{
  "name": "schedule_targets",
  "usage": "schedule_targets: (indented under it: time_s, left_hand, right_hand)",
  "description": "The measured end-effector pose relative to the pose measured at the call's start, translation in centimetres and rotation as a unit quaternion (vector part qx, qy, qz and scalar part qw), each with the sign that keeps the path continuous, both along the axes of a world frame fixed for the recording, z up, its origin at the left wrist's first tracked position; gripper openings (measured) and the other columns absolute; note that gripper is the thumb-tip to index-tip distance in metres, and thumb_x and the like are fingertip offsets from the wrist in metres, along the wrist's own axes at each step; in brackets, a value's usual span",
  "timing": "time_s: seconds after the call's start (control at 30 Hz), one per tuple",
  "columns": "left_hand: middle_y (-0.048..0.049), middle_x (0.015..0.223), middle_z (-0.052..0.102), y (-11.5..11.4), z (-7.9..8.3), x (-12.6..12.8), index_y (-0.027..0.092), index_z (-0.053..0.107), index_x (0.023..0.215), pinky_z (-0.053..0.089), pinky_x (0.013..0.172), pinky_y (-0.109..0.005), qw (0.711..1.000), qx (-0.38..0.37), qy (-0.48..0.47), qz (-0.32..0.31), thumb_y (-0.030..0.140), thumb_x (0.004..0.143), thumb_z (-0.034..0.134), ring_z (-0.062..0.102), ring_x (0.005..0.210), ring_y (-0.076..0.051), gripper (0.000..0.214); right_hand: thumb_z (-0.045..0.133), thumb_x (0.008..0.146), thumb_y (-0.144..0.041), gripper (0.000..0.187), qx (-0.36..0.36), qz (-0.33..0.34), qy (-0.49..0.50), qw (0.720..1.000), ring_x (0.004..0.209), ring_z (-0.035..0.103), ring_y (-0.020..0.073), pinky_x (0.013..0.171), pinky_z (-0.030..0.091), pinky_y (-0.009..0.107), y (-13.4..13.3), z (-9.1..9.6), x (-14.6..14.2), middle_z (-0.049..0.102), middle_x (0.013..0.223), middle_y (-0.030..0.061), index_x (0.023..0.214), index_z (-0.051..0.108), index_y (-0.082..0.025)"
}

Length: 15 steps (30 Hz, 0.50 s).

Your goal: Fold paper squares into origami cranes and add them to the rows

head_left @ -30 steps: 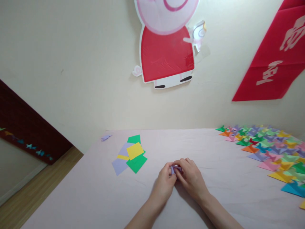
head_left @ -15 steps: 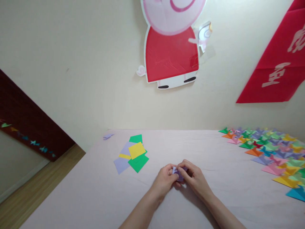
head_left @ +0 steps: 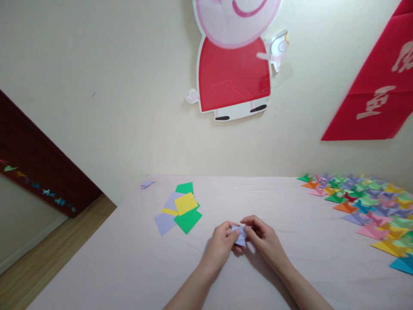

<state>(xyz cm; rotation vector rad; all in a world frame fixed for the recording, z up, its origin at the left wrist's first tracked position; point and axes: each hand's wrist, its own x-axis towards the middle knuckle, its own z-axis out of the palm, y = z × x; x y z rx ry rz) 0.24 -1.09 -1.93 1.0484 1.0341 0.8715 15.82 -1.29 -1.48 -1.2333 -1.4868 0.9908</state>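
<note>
A small piece of folded lilac paper is held between my two hands over the middle of the table. My left hand pinches its left side, with the thumb on top and the fingers underneath. At the right edge, my right hand has its thumb against the paper and its index finger curled above. Both hands are closed on it. The fingers partly cover the folds, so the exact shape is hard to make out.
Loose green, yellow and lilac paper sheets overlap to the left. A folded lilac piece lies at the table's far left corner. Rows of colourful folded paper figures fill the right side. The wall rises behind the table.
The lilac paper has turned in my hands and shows a broader, lighter face. My right thumb has shifted slightly to the right along its edge.
</note>
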Motion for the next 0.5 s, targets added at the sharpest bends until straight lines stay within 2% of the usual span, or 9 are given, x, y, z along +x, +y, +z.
schedule_targets:
  time_s: [0.23, 0.5]
  left_hand:
    - [-0.0064, 0.071, 0.069, -0.31, 0.24, 0.19, 0.013, 0.056, 0.094, 0.042, 0.046, -0.022, 1.0, 0.013, 0.008, 0.023, 0.058, 0.073, 0.066, 0.062, 0.053, -0.015, 0.05]
    - [-0.0046, 0.069, 0.068, -0.36, 0.59, 0.24, 0.015, 0.053, 0.095, 0.038, 0.044, -0.021, 1.0, 0.006, 0.001, 0.013, 0.058, 0.074, 0.064, 0.059, 0.05, -0.012, 0.049]
  right_hand:
    - [0.051, 0.088, -0.043, 0.026, 0.0, -0.005, 0.026, 1.0, 0.059, 0.058, 0.0147, 0.058, 0.048, 0.026, -0.23, 0.56, -0.14, 0.062, 0.067, -0.0013, 0.091, 0.062, -0.02]
    - [0.049, 0.089, -0.043, 0.026, 0.017, -0.042, -0.019, 0.999, 0.059, 0.055, 0.0146, 0.056, 0.044, 0.026, -0.25, 0.35, -0.29, 0.061, 0.071, -0.0009, 0.094, 0.062, -0.021]
